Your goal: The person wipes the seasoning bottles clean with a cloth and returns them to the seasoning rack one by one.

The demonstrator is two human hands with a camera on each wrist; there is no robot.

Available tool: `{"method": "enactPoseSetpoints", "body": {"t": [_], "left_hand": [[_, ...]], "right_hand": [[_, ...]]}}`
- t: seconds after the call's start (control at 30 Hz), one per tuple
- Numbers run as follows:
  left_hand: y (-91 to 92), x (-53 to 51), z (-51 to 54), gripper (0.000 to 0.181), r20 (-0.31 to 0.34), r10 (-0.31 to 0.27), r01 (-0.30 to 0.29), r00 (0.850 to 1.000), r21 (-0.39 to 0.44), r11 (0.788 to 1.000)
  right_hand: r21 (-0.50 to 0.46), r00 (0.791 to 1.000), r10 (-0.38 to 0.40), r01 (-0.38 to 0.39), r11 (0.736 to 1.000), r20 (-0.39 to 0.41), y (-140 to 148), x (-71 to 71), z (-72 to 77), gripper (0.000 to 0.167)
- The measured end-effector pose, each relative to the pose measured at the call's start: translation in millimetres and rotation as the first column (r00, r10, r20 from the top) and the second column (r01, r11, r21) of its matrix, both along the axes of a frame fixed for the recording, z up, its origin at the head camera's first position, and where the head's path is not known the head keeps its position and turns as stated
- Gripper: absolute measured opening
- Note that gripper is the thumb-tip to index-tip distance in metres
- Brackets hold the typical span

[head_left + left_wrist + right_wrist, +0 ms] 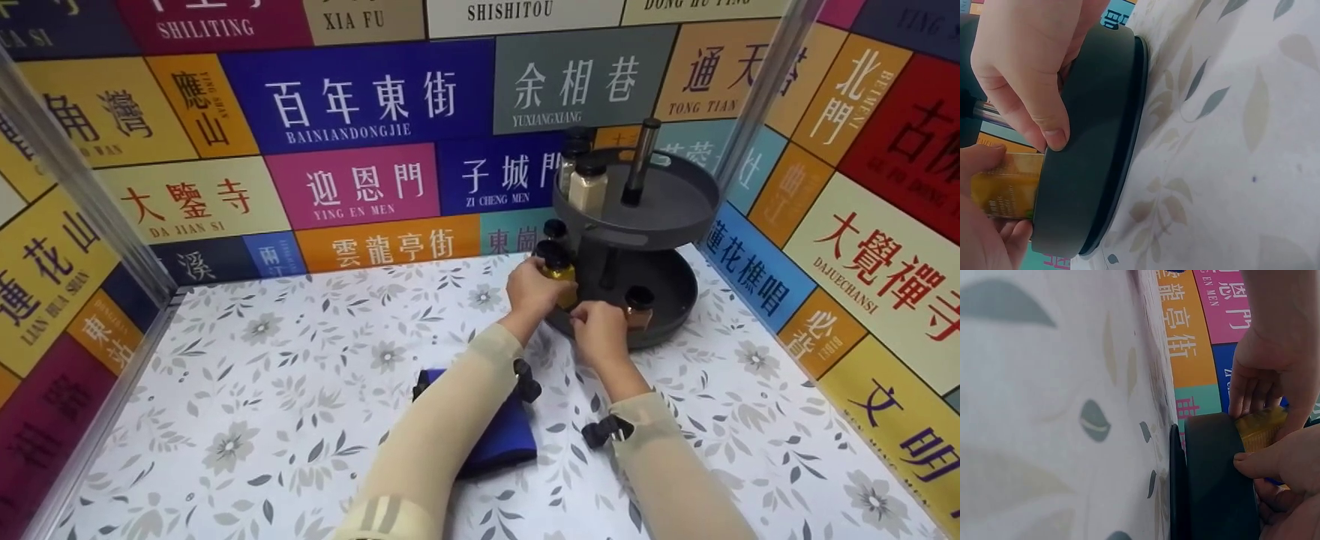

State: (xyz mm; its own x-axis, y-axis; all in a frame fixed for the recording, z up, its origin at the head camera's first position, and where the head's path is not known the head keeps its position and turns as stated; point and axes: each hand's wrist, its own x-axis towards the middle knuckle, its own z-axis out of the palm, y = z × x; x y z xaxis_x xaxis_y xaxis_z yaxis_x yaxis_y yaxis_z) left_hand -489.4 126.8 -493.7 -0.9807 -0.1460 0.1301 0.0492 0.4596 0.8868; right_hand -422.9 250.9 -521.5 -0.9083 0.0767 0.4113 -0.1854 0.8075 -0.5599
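A dark grey two-tier round rack (679,292) stands at the back right. My left hand (532,291) holds a square-sided bottle of yellow contents (564,279) with a black cap, at the left of the lower tier. In the left wrist view, the yellow bottle (1008,188) is upright just inside the rim, its base hidden by the tier's wall. My right hand (600,330) grips that rim at the front, thumb outside and fingers inside. Right beside it, a black-capped brown jar (639,311) sits in the lower tier.
Two pale, black-capped bottles (587,189) stand on the upper tier, beneath its post (642,161). More black caps (555,229) show behind the left hand. A blue folded item (506,439) lies under the left forearm. Sign-printed walls (360,97) enclose the floral tabletop (300,390).
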Motion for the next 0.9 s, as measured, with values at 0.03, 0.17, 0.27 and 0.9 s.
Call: {"method": "enactPoseSetpoints", "body": {"t": [0.03,0.17,0.27,0.9], "left_hand": [[0.1,-1.0,0.0,0.055,0.013,-0.004,0.004,1.0,-0.017,1.0],[-0.2,-2.3,0.0,0.051,0.037,-0.015,0.017,0.999,-0.06,0.998],[-0.8,-0.6,0.2,0.047,0.032,-0.009,0.011,0.999,-0.089,0.996],[1.5,-8.2,-7.0,0.047,0.063,-0.04,0.052,0.997,-0.193,0.98]], "right_hand": [[-0.003,1.0,0.001,-0.001,1.0,-0.002,0.0,0.2,0.2,0.005],[-0.005,1.0,0.005,-0.005,1.0,-0.007,-0.2,1.1,0.7,0.005],[0.01,1.0,0.003,-0.003,1.0,-0.017,-0.7,1.3,0.6,0.006],[0.039,1.0,0.004,-0.003,0.999,-0.023,2.3,-0.4,-0.7,0.007]]}}
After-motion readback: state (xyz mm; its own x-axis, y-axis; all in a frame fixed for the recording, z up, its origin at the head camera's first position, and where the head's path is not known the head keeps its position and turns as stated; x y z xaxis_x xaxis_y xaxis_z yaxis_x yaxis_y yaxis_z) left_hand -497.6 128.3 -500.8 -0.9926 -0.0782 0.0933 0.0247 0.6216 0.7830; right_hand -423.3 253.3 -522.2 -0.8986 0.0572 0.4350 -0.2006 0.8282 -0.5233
